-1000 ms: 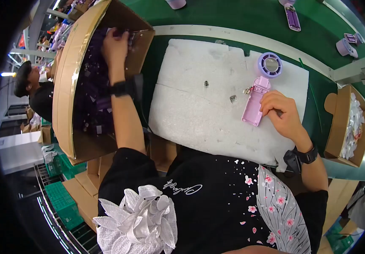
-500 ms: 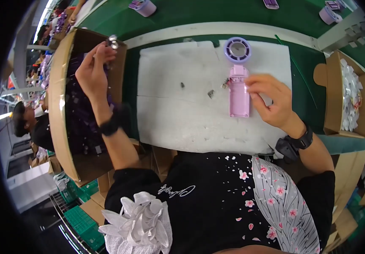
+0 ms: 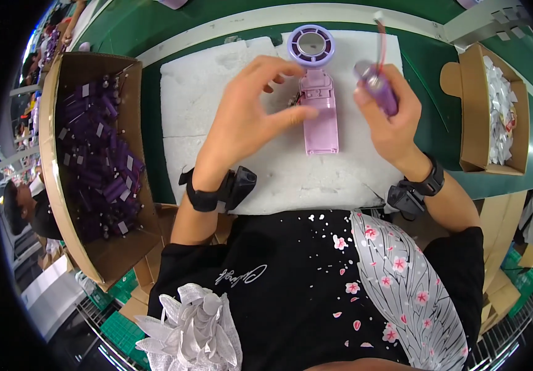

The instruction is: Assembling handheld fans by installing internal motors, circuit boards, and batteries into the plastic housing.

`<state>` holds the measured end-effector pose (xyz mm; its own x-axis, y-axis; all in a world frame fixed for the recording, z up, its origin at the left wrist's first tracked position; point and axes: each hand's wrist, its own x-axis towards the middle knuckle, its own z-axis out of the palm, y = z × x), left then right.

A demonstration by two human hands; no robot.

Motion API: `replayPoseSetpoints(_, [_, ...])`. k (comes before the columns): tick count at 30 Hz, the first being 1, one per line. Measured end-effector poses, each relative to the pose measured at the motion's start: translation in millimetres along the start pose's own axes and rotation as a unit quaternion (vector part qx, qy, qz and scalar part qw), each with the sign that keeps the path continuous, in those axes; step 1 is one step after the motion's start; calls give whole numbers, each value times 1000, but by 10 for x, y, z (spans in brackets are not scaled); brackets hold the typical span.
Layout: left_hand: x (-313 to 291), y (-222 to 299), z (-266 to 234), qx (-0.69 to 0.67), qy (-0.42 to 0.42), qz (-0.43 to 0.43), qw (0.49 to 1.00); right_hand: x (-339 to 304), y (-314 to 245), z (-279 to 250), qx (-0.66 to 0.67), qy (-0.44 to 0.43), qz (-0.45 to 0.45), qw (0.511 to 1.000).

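A handheld fan lies on the white foam pad, with a round lilac fan head (image 3: 311, 44) at the far end. Its pink handle shell (image 3: 321, 130) is open and points toward me. Small wired parts (image 3: 295, 99) stick out at the shell's left edge. My left hand (image 3: 248, 111) is open, thumb and fingers apart, with the thumb tip over the shell; whether it touches cannot be told. Right of the fan, my right hand (image 3: 397, 114) grips a purple cylindrical battery (image 3: 379, 89), tilted, its red wire rising to a small white connector.
A cardboard box (image 3: 132, 80) on the left holds many purple batteries (image 3: 102, 154). On the right, another cardboard box (image 3: 473, 111) contains small white pieces (image 3: 501, 117). The foam pad (image 3: 186, 93) rests on a green bench, near a thin green strip (image 3: 430, 93).
My left hand has come from the left box, where it held a shiny-ended object, to the fan. My right hand, previously beside the shell without a visible battery, now holds one. The view has shifted.
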<state>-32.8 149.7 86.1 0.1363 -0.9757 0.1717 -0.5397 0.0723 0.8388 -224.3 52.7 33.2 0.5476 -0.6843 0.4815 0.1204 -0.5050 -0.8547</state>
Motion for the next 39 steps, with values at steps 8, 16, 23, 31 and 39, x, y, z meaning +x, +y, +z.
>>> replayPoseSetpoints(8, [18,-288,44,35,-75,18,996,2,-51,-30,-37,-17,68,997])
replayPoseSetpoints(16, [-3,-187,75,41,-104,39,993,42,-106,-20,-159,-110,-35,980])
replayPoseSetpoints(23, [-36,-101,22,-37,-136,-43,989,85,-147,-19,-219,-124,-84,964])
replayPoseSetpoints(31, [-83,-133,61,-223,-143,-126,956,125,-193,43,-187,-170,-155,955])
replayPoseSetpoints(39, [-71,-130,42,-311,-155,-197,917,100,-160,58,-181,-164,-137,960])
